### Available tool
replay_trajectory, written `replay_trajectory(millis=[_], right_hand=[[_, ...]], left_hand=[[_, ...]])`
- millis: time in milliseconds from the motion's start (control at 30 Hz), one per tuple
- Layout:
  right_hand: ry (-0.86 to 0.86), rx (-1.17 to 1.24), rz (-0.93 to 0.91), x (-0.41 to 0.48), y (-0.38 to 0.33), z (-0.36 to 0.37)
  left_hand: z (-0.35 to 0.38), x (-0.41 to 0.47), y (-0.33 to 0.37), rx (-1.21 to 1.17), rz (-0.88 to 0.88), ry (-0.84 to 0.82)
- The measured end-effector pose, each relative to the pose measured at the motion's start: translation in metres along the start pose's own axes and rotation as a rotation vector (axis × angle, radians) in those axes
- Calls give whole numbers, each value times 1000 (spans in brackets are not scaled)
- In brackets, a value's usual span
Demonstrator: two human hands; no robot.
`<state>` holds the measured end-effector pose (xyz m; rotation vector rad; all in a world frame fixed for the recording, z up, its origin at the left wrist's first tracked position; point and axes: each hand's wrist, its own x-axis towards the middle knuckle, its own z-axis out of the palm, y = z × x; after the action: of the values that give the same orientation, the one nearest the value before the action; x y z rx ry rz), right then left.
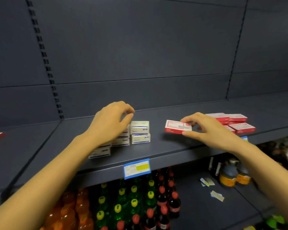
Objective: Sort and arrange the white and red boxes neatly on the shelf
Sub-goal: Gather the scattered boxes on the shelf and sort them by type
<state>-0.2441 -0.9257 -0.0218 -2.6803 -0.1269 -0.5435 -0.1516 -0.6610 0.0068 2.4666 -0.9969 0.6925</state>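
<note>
Right hand [206, 130] pinches red box [175, 126], long axis toward white stack [140, 131]; red pile [236, 119] farther right of stack. My left hand [111, 122] above stack, loosely curled, empty.

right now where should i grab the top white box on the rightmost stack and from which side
Probably from above, pinching the front and back long faces of the top white box. It lies flat on a lower white box, with a neighbouring stack close on its left, so the top is freest.
</note>
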Motion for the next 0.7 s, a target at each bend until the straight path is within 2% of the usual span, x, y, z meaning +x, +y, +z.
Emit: replay_trajectory(millis=[167,433,633,700], right_hand=[[5,-19,30,-8,53,-24],[-72,14,3,-9,133,-63],[-151,40,-32,-14,165,-70],[-131,-8,-58,-14,170,-67]], left_hand=[[32,28,35,67,9,-8],[77,54,97,121,-115,-17],[92,54,129,171,-182,-20],[91,53,135,191,-209,-24]])
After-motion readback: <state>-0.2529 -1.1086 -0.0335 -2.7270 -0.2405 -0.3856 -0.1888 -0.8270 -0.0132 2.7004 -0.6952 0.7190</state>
